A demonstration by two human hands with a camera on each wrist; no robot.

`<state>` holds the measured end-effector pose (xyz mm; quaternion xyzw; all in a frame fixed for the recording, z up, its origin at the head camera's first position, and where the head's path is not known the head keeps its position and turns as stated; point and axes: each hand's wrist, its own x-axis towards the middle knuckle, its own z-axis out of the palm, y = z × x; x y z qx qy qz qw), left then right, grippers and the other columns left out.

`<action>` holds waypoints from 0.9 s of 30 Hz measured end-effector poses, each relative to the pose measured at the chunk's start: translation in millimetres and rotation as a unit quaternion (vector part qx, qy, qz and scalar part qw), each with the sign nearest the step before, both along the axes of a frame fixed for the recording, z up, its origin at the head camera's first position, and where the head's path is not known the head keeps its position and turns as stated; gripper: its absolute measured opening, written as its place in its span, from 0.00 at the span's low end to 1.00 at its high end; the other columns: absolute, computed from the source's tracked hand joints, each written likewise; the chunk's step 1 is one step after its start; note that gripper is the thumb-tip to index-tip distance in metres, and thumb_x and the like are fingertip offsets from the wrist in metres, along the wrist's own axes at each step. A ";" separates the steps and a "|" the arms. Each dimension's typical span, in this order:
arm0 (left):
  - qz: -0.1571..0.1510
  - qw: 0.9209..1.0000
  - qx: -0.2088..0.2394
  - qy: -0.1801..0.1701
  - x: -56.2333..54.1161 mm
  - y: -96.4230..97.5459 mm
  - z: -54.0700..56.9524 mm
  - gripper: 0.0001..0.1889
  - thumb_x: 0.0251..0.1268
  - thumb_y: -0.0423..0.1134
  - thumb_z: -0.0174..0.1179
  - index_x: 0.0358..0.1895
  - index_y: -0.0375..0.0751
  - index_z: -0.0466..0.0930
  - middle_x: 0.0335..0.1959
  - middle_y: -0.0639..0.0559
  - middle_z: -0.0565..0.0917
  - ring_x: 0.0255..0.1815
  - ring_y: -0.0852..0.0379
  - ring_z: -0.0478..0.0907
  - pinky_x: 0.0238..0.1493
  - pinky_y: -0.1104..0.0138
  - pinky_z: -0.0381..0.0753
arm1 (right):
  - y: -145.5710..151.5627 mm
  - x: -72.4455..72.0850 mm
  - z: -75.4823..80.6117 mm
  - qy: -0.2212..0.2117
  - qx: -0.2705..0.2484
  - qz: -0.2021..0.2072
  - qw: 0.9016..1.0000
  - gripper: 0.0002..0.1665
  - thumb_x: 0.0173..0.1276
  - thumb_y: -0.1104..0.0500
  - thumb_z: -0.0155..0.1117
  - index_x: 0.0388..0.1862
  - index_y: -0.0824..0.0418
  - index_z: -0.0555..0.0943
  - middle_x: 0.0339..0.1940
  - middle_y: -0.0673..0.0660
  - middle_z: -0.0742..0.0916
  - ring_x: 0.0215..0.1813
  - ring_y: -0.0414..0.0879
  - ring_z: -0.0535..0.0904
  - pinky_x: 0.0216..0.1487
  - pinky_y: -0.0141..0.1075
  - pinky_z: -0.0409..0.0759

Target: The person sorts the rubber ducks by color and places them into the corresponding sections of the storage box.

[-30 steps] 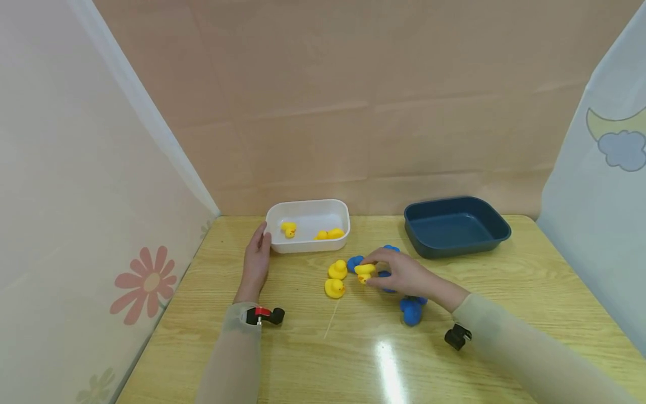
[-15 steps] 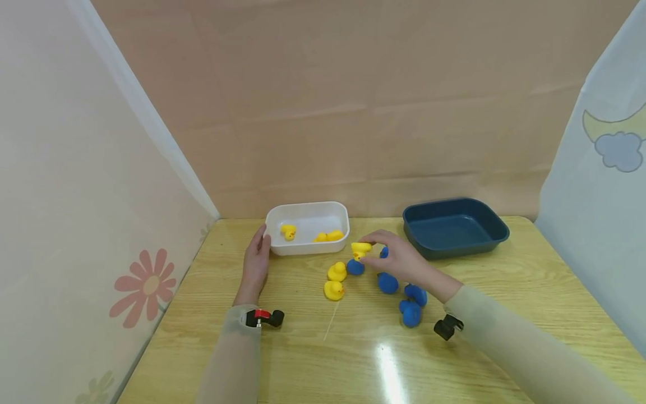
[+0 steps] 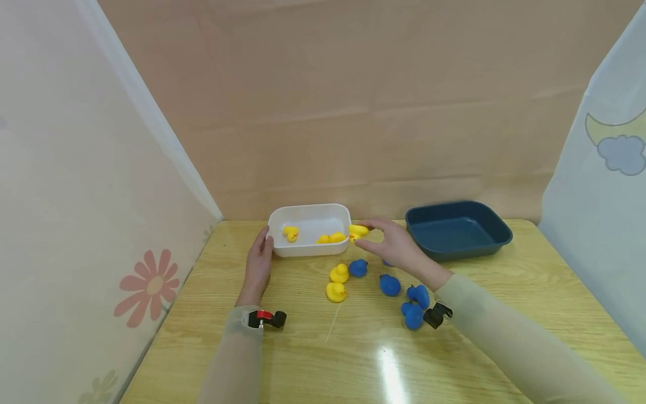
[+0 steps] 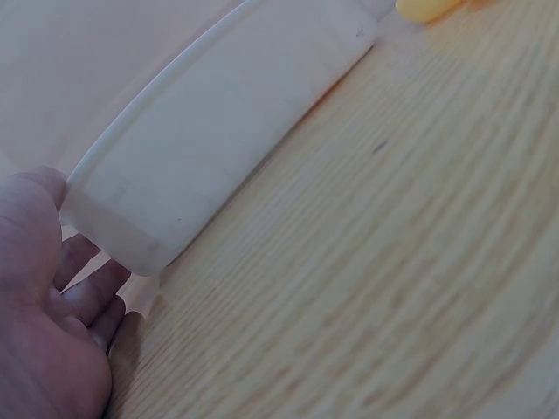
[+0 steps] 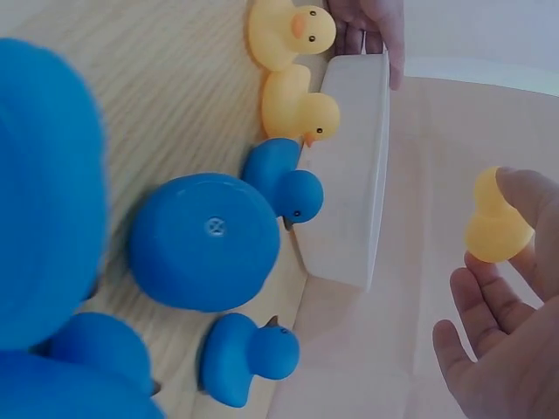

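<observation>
In right hand (image 3: 396,245) — duck (image 3: 359,230) hangs inverted, axis level.

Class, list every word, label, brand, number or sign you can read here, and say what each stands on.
None: no word, label, brand or number can be read.
Blue duck with its base showing: a small round mark with a cross-like shape, too small to read as lettering.
White wall on the left: only pictures, such as a pink flower.
</observation>
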<state>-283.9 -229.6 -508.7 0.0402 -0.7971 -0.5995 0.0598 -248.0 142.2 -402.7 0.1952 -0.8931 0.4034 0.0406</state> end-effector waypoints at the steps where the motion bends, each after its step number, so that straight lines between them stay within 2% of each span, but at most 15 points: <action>1: 0.001 1.000 0.000 0.001 0.0 0.2 -0.1 0.33 0.92 0.61 0.44 0.91 0.59 0.57 0.90 0.55 0.59 0.89 0.49 0.56 0.87 0.49 0.58 | -1.3 -1.5 0.5 0.002 0.000 0.000 1.000 0.29 0.77 0.47 0.77 0.73 0.55 0.85 0.64 0.57 0.87 0.66 0.57 0.81 0.69 0.62 0.80; 11: 0.002 1.000 0.009 0.005 -1.2 2.5 1.5 0.33 0.92 0.61 0.45 0.91 0.58 0.58 0.90 0.54 0.60 0.89 0.49 0.57 0.87 0.50 0.59 | -12.7 -14.0 5.9 0.002 0.004 -0.017 1.000 0.28 0.77 0.46 0.77 0.69 0.56 0.87 0.61 0.55 0.87 0.64 0.57 0.82 0.68 0.58 0.80; 19: -0.002 1.000 0.020 0.006 0.9 2.2 2.7 0.32 0.93 0.57 0.46 0.91 0.55 0.58 0.90 0.54 0.60 0.89 0.49 0.56 0.87 0.50 0.58 | -20.5 -25.1 6.8 -0.004 0.005 -0.016 1.000 0.30 0.78 0.44 0.76 0.71 0.57 0.86 0.63 0.56 0.87 0.66 0.57 0.81 0.71 0.59 0.79; 27: -0.002 1.000 0.020 0.008 2.1 1.5 3.2 0.32 0.93 0.59 0.46 0.91 0.56 0.58 0.90 0.54 0.60 0.89 0.49 0.56 0.87 0.50 0.59 | -28.1 -35.6 7.3 -0.010 0.014 -0.021 1.000 0.31 0.78 0.46 0.76 0.72 0.61 0.85 0.63 0.59 0.87 0.65 0.58 0.81 0.70 0.58 0.79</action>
